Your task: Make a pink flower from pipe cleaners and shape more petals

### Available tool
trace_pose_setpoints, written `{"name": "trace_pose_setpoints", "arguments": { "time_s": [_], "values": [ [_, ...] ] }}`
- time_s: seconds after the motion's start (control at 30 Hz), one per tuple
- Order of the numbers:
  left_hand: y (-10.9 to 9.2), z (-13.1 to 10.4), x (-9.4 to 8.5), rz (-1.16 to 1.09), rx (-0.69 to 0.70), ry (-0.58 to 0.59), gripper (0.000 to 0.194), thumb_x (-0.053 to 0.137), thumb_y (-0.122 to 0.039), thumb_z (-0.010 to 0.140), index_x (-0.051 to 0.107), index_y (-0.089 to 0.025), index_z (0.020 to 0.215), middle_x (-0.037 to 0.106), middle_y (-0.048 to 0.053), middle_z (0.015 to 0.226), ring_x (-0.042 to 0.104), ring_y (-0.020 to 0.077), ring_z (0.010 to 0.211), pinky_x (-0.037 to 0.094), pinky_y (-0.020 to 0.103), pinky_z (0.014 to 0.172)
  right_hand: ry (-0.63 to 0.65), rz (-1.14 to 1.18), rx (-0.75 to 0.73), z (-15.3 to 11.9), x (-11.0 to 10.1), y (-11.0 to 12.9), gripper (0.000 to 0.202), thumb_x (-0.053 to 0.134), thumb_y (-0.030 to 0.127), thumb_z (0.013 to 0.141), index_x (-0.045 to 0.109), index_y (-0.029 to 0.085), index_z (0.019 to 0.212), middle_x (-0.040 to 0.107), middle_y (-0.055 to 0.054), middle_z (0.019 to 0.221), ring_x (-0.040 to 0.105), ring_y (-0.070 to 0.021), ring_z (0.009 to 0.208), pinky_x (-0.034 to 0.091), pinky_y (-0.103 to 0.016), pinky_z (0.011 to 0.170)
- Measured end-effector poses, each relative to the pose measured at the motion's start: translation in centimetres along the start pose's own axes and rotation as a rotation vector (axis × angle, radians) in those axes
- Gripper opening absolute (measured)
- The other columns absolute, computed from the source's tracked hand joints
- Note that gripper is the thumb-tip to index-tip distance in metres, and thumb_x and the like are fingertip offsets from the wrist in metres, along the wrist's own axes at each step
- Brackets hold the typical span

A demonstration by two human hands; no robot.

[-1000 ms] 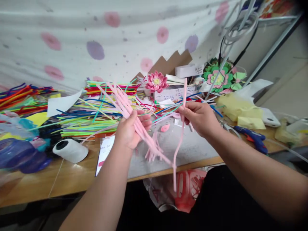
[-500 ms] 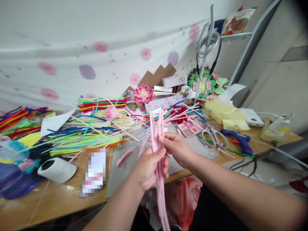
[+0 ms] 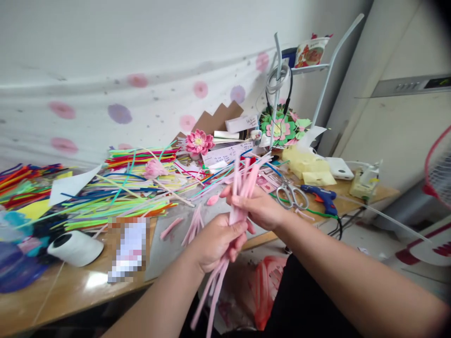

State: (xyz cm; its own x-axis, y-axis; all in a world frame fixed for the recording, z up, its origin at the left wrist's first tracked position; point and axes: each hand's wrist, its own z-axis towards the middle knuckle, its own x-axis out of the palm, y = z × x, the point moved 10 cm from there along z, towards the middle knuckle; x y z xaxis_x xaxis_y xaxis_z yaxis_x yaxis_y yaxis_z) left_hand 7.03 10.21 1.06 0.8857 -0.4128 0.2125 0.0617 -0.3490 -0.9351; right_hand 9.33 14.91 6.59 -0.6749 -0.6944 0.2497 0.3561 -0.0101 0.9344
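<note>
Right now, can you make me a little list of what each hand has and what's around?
Left hand: closed around pink strips
Right hand: holding the same strips, higher up
On the grey mat: loose pink pieces
To the right: scissors, blue glue gun
To the left: white spool
Behind: pink flower

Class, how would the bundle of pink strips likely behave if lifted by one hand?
The pink strips would probably stay fairly stiff: their tops stand unsupported above the right hand. They might splay, since the lower ends spread apart below the left hand.
</note>
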Motion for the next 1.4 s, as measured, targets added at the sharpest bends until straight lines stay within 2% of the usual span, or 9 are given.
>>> {"name": "trace_pose_setpoints", "arguments": {
  "time_s": [0.1,0.23,0.53,0.67,0.77,0.93,1.03,1.2,1.4],
  "values": [
    [1.0,-0.7,2.4,0.025,-0.015,0.086,0.025,0.052,-0.038,0.081,0.058,-0.014,0.08,0.043,-0.006,0.047,0.036,0.0036,0.033,0.028,0.015,0.034,0.148,-0.184,-0.007,-1.6,1.3,1.4,0.022,0.063,0.035,0.075,0.058,0.014,0.075,0.053,0.003,0.058,0.051,-0.0071,0.047,0.04,-0.017,0.041],
    [3.0,-1.2,3.4,0.005,-0.017,0.079,0.027,0.051,-0.041,0.081,0.055,-0.014,0.079,0.042,-0.007,0.047,0.033,0.0037,0.033,0.027,0.016,0.033,0.185,-0.429,0.011,-3.6,1.4,0.9,0.028,0.053,0.039,0.083,0.057,0.013,0.072,0.051,0.001,0.064,0.047,-0.0081,0.056,0.04,-0.02,0.052],
    [10.7,-4.0,0.5,0.092,-0.108,-0.03,0.028,0.047,-0.043,0.081,0.047,-0.018,0.068,0.034,-0.009,0.042,0.026,0.0045,0.033,0.024,0.017,0.035,-0.439,-0.438,-0.017,-6.4,-8.2,0.6,0.034,0.057,0.047,0.077,0.056,0.014,0.067,0.047,0.002,0.06,0.041,-0.0064,0.046,0.035,-0.018,0.038],
    [12.2,-6.3,-1.7,0.345,-0.157,0.002,0.037,0.044,-0.051,0.08,0.053,-0.017,0.069,0.048,-0.004,0.048,0.042,0.0087,0.04,0.034,0.02,0.042,-0.417,-0.412,0.035,-6.6,-7.1,-0.4,0.034,0.06,0.047,0.074,0.057,0.014,0.066,0.047,0.003,0.057,0.042,-0.0063,0.044,0.035,-0.019,0.039],
    [9.1,-6.4,-1.8,0.61,-0.016,0.102,0.031,0.064,-0.046,0.068,0.063,-0.017,0.078,0.063,0.002,0.07,0.057,0.0164,0.066,0.044,0.026,0.061,-0.278,-0.391,0.096,-6.3,-3.6,-2.3,0.035,0.056,0.047,0.077,0.056,0.014,0.067,0.048,0.002,0.056,0.043,-0.007,0.046,0.036,-0.019,0.041],
    [0.4,-4.9,-2.5,0.321,0.396,-0.208,0.043,0.054,-0.04,0.081,0.054,-0.018,0.118,0.057,0.01,0.119,0.051,0.0229,0.11,0.038,0.034,0.093,-0.069,-0.34,0.077,-5.4,1.7,-4.4,0.036,0.053,0.048,0.079,0.058,0.013,0.074,0.05,0.002,0.061,0.044,-0.0082,0.053,0.039,-0.022,0.052],
    [-1.0,-3.9,-2.1,0.183,0.418,-0.278,0.042,0.061,-0.033,0.077,0.057,-0.015,0.115,0.061,0.011,0.112,0.053,0.0242,0.108,0.039,0.035,0.092,-0.045,-0.289,0.015,-5.0,2.9,-4.1,0.033,0.054,0.046,0.079,0.059,0.013,0.078,0.055,-0.001,0.07,0.051,-0.0111,0.063,0.044,-0.025,0.063],
    [-0.6,-2.8,-0.8,0.043,0.284,-0.163,0.03,0.068,-0.026,0.07,0.067,-0.014,0.098,0.066,0.011,0.101,0.059,0.0247,0.096,0.046,0.034,0.08,0.015,-0.353,0.016,-4.6,4.3,-4.2,0.021,0.064,0.026,0.071,0.06,0.012,0.086,0.06,-0.004,0.084,0.056,-0.0165,0.08,0.047,-0.032,0.075],
    [-1.6,-2.5,-2.0,-0.066,0.374,-0.234,0.012,0.065,-0.026,0.072,0.069,-0.014,0.076,0.066,0.008,0.102,0.061,0.0164,0.079,0.049,0.028,0.07,-0.077,-0.288,0.1,-4.1,3.2,-4.6,0.017,0.069,0.022,0.064,0.059,0.013,0.075,0.056,0.003,0.062,0.052,-0.0102,0.057,0.044,-0.023,0.055]
  ]
}}
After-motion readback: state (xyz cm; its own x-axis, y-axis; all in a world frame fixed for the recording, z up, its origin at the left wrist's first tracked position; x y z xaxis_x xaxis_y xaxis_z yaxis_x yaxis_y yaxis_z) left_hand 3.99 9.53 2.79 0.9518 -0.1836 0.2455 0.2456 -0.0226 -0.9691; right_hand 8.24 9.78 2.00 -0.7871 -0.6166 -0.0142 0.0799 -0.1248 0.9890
